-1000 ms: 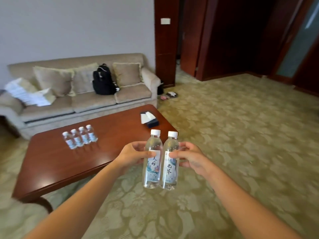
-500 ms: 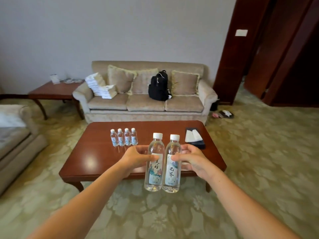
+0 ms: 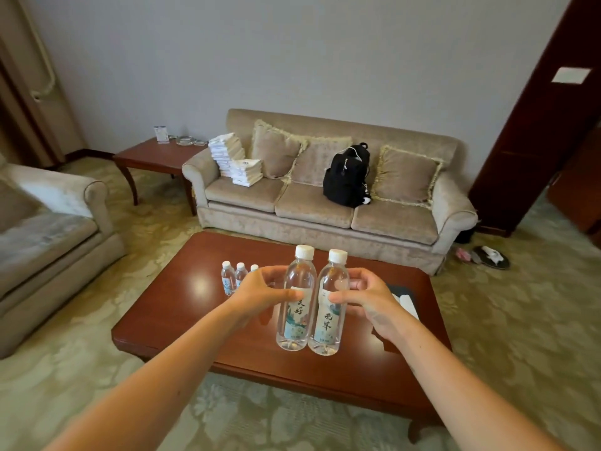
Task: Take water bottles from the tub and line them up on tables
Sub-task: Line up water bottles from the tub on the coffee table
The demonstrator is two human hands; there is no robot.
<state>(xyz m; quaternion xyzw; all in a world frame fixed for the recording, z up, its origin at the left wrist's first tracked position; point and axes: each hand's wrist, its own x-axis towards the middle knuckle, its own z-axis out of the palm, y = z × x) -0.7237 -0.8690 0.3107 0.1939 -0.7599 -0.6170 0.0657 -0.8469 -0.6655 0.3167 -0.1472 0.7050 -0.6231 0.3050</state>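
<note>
The left hand (image 3: 260, 289) grips the first bottle (image 3: 296, 304) and the right hand (image 3: 367, 297) grips the second bottle (image 3: 328, 315). Both bottles are upright and touching, with the coffee table (image 3: 182, 307) behind them. On the table a row of bottles (image 3: 228, 278) stands behind the left hand.

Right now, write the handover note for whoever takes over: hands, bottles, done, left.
Left hand grips one clear white-capped plastic water bottle; right hand grips its twin, both upright, side by side, not yet on the glossy red-brown wooden coffee table.
Done: a row of matching bottles stands on the table; three show, the left hand may hide more.
Left: set these two down to extend that row. Tub not in view.
</note>
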